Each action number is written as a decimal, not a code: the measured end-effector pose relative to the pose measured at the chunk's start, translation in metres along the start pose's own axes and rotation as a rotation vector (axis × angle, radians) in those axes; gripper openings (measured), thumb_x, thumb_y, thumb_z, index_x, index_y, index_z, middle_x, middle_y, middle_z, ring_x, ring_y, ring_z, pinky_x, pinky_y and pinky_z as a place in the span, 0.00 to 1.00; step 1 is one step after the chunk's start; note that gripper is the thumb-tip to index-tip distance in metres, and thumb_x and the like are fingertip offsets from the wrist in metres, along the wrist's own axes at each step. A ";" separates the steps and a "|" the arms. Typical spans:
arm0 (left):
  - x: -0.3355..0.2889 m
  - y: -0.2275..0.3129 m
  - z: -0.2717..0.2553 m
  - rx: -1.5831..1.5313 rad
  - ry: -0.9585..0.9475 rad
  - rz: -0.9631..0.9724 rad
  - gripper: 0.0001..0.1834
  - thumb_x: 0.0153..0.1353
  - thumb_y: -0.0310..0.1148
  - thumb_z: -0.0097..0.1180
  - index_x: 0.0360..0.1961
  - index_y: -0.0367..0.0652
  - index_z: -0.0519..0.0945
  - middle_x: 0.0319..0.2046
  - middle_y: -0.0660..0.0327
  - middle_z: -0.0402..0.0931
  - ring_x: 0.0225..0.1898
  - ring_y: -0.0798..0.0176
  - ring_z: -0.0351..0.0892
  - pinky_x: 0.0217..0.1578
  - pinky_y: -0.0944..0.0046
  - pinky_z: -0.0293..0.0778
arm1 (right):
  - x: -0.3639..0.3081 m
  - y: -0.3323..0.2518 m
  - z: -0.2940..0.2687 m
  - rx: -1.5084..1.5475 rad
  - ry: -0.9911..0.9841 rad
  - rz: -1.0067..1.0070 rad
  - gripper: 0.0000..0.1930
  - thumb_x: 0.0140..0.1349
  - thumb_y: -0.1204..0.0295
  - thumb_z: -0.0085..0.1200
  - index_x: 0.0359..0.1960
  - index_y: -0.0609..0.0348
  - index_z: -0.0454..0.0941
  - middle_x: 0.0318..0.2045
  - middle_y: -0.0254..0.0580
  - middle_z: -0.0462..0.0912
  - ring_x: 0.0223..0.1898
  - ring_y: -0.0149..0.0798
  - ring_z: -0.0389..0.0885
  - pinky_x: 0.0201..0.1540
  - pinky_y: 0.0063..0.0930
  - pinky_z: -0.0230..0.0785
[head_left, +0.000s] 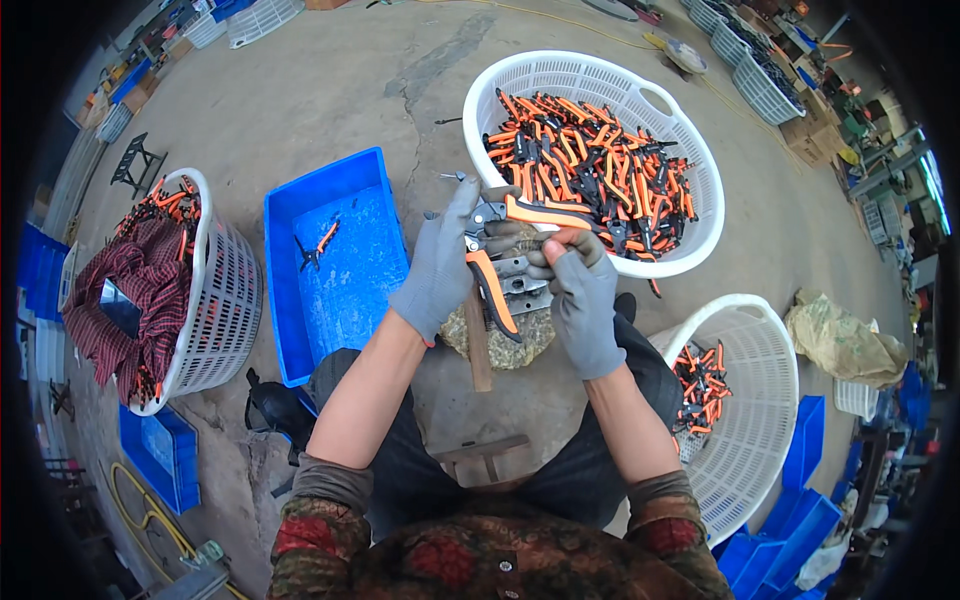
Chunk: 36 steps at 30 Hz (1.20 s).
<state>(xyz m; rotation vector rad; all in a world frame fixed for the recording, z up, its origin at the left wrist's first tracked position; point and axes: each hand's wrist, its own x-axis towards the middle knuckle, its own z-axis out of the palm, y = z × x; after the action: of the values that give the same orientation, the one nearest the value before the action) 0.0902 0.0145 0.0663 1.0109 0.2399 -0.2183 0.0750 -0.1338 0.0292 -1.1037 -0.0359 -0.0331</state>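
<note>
My gloved left hand (pixel 441 262) is closed around the head end of a pliers-like tool (pixel 492 292) with two spread orange-and-black handles. My gloved right hand (pixel 584 305) pinches close to the upper handle, with a bare fingertip showing. Something small and pale lies at its fingers, too small to name. Below both hands is a metal block (pixel 526 290) on a rough stone (pixel 530 345). A wooden handle (pixel 477 345) leans beside it, its upper end hidden by the tool and my left hand.
Ahead stands a white basket (pixel 700 160) heaped with similar orange-and-black tools. Another white basket (pixel 745 400) at my right holds fewer. To the left are a blue bin (pixel 345 330) with one tool inside and a basket (pixel 228 330) covered by a checked cloth (pixel 135 290) with a phone on it.
</note>
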 end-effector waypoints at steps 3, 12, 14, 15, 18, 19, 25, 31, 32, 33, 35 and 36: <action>0.004 -0.006 -0.005 -0.052 -0.099 0.078 0.25 0.68 0.47 0.35 0.50 0.37 0.74 0.38 0.58 0.78 0.38 0.68 0.78 0.43 0.68 0.74 | -0.002 0.005 0.001 0.146 -0.068 0.109 0.04 0.62 0.74 0.51 0.37 0.59 0.72 0.32 0.35 0.78 0.32 0.26 0.79 0.35 0.17 0.74; 0.007 -0.010 0.000 -0.173 -0.184 -0.003 0.27 0.67 0.49 0.37 0.51 0.36 0.73 0.39 0.54 0.78 0.34 0.63 0.79 0.30 0.64 0.77 | -0.002 0.009 0.004 0.102 -0.076 0.120 0.04 0.62 0.74 0.51 0.37 0.57 0.72 0.31 0.34 0.78 0.32 0.25 0.79 0.36 0.18 0.74; 0.007 -0.011 -0.003 -0.156 -0.209 -0.023 0.28 0.67 0.50 0.37 0.51 0.36 0.73 0.38 0.54 0.78 0.33 0.65 0.79 0.31 0.66 0.77 | -0.003 0.008 0.006 0.036 -0.080 0.119 0.04 0.62 0.74 0.51 0.37 0.57 0.71 0.32 0.34 0.78 0.32 0.25 0.79 0.36 0.18 0.74; 0.008 -0.013 -0.005 -0.140 -0.235 -0.042 0.28 0.66 0.52 0.37 0.50 0.37 0.73 0.37 0.55 0.79 0.32 0.66 0.79 0.31 0.68 0.78 | -0.003 0.009 0.005 0.037 -0.079 0.119 0.04 0.62 0.74 0.51 0.37 0.57 0.71 0.32 0.34 0.78 0.32 0.25 0.79 0.36 0.18 0.74; 0.014 -0.019 -0.017 -0.179 -0.344 -0.071 0.29 0.65 0.53 0.38 0.50 0.38 0.73 0.35 0.56 0.79 0.31 0.67 0.79 0.32 0.69 0.78 | -0.003 0.013 0.004 0.083 -0.138 0.156 0.04 0.64 0.72 0.50 0.37 0.57 0.71 0.32 0.35 0.78 0.33 0.28 0.80 0.37 0.21 0.74; 0.016 -0.021 -0.020 -0.231 -0.429 -0.084 0.29 0.65 0.54 0.38 0.50 0.38 0.74 0.34 0.56 0.78 0.31 0.67 0.79 0.33 0.68 0.78 | -0.003 0.015 0.004 0.084 -0.140 0.158 0.04 0.64 0.72 0.50 0.37 0.57 0.71 0.32 0.35 0.78 0.33 0.28 0.80 0.37 0.21 0.74; 0.000 -0.021 0.007 -0.152 -0.237 -0.083 0.29 0.65 0.54 0.39 0.49 0.39 0.74 0.33 0.59 0.77 0.30 0.68 0.77 0.33 0.66 0.78 | -0.006 0.019 0.006 0.341 -0.115 0.280 0.08 0.66 0.67 0.47 0.40 0.58 0.72 0.33 0.36 0.78 0.34 0.31 0.80 0.38 0.26 0.76; 0.000 -0.020 0.007 -0.148 -0.096 -0.100 0.29 0.64 0.55 0.40 0.48 0.40 0.76 0.32 0.62 0.74 0.32 0.67 0.76 0.35 0.64 0.78 | -0.008 0.018 0.013 0.335 -0.048 0.238 0.11 0.64 0.68 0.49 0.44 0.61 0.73 0.33 0.38 0.80 0.29 0.30 0.81 0.32 0.23 0.76; 0.001 -0.021 0.007 -0.150 -0.084 -0.114 0.28 0.64 0.55 0.40 0.48 0.41 0.76 0.32 0.62 0.74 0.32 0.67 0.76 0.35 0.63 0.78 | -0.006 0.017 0.010 0.230 -0.073 0.198 0.11 0.65 0.69 0.49 0.44 0.62 0.73 0.33 0.38 0.80 0.29 0.29 0.81 0.32 0.22 0.76; 0.001 -0.020 0.007 -0.151 -0.083 -0.113 0.28 0.64 0.55 0.40 0.48 0.41 0.76 0.32 0.62 0.74 0.32 0.67 0.76 0.35 0.63 0.78 | -0.004 0.016 0.008 0.125 -0.097 0.157 0.10 0.65 0.70 0.49 0.44 0.62 0.73 0.33 0.37 0.80 0.29 0.29 0.80 0.32 0.22 0.76; 0.000 -0.019 0.008 -0.118 -0.133 -0.076 0.28 0.64 0.55 0.41 0.48 0.42 0.77 0.33 0.61 0.75 0.33 0.65 0.77 0.35 0.62 0.78 | -0.001 0.014 0.007 0.020 -0.123 0.116 0.10 0.65 0.70 0.48 0.44 0.62 0.73 0.33 0.37 0.80 0.29 0.28 0.80 0.32 0.22 0.76; -0.001 -0.019 0.008 -0.101 -0.158 -0.059 0.28 0.63 0.54 0.41 0.48 0.42 0.77 0.34 0.61 0.76 0.34 0.64 0.77 0.36 0.61 0.78 | -0.001 0.011 0.009 0.028 -0.135 0.115 0.10 0.64 0.71 0.48 0.43 0.63 0.73 0.33 0.37 0.80 0.29 0.27 0.80 0.32 0.21 0.76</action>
<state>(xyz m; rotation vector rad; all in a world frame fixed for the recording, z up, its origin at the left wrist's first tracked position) 0.0845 -0.0022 0.0551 0.8821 0.1352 -0.3346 0.0743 -0.1209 0.0230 -1.0775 -0.0936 0.1443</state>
